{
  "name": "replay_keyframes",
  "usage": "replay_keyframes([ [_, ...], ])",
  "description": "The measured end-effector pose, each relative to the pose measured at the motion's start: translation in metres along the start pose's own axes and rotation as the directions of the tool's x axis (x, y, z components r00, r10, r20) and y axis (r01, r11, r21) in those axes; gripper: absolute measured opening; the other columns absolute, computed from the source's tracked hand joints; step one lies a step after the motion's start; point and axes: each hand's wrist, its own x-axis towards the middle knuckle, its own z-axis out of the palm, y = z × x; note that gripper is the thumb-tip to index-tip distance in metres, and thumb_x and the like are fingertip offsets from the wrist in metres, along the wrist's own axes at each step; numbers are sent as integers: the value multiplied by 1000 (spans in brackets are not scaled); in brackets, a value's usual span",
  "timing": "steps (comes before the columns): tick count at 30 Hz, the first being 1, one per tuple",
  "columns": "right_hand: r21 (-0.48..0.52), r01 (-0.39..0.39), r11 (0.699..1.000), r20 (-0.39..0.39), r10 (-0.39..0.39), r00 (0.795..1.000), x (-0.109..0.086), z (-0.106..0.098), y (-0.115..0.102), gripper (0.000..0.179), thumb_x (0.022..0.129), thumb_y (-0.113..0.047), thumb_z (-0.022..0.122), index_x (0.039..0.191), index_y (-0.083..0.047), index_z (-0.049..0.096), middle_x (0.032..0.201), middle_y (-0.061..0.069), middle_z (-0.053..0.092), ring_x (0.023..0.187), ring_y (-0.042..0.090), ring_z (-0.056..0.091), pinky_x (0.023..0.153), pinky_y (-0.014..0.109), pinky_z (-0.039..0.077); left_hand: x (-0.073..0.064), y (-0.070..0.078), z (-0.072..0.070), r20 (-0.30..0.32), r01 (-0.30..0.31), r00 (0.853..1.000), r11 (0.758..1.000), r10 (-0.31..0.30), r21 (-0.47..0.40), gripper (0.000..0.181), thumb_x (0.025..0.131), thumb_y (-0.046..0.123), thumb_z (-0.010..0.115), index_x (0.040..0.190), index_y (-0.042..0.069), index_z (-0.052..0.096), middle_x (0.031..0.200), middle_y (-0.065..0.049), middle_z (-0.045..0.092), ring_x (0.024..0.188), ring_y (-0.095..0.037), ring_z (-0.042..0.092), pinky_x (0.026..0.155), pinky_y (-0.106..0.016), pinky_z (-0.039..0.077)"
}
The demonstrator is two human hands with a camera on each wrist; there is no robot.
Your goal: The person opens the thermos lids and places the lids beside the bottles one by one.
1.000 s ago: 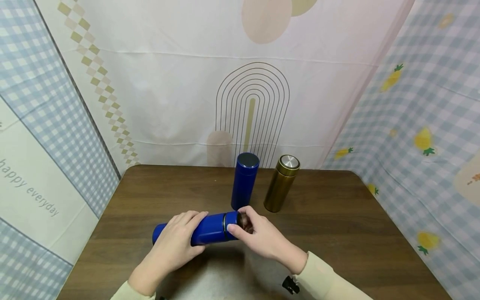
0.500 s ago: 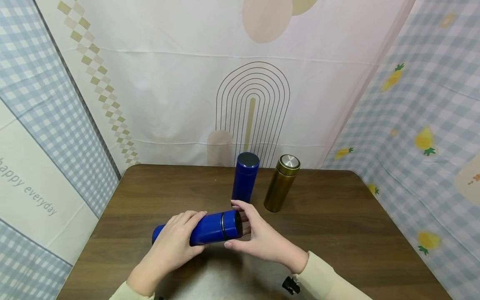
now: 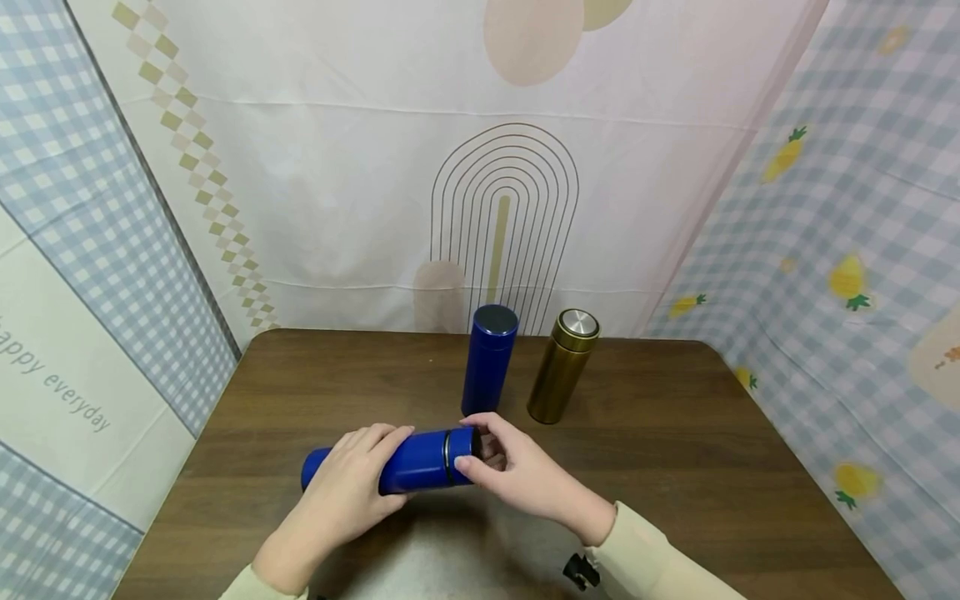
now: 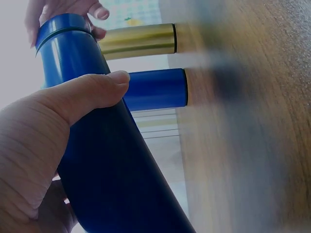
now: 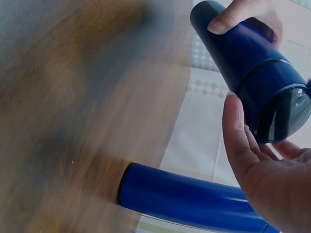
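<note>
A blue thermos (image 3: 416, 461) is held nearly on its side above the table, its lid end to the right and a dark seam ring below the lid (image 3: 465, 450). My left hand (image 3: 348, 479) grips its body from above, the thumb (image 4: 92, 94) lying along the near side in the left wrist view. At the other end, my right hand (image 3: 525, 471) has thumb and fingers bent round the lid. The lid's dark glossy top (image 5: 284, 114) faces the right palm in the right wrist view.
Another blue thermos (image 3: 489, 362) stands upright just behind the right hand. Right of it stands a gold thermos (image 3: 562, 367) with a silver-topped lid. Behind the wooden table (image 3: 660, 467) hangs a patterned white cloth (image 3: 337, 208).
The right hand's fingers spread off the lid half a second ago and have come back round it. The left hand keeps its grip, and the thermos has shifted only slightly.
</note>
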Motion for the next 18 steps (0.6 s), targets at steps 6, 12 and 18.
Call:
replay_keyframes([
  [6,-79,141,987,29,-140,990,-2,-2,0,60,89,-33,70,141,-30,40,127,-5,50,101,15,59,84,34,51,0,-2,-1,2,9,1000,1000,-9,13,80,61,35,90,131,13,57,115,-4,60,106,-25,57,95,-48,43],
  [12,-169,303,938,62,-296,953,-1,-2,-1,65,88,-15,72,142,-27,39,142,-8,39,115,15,52,87,32,50,-1,-3,-1,-8,4,1000,1000,-4,-2,79,61,34,89,130,13,58,114,-2,61,105,-24,59,94,-47,44],
  [18,-206,331,921,74,-323,944,-1,-2,-3,68,87,-14,72,144,-21,37,144,-4,38,120,14,49,90,31,49,-4,-3,2,16,22,1000,999,-22,-24,78,62,40,88,129,14,58,114,1,62,103,-21,60,91,-45,46],
])
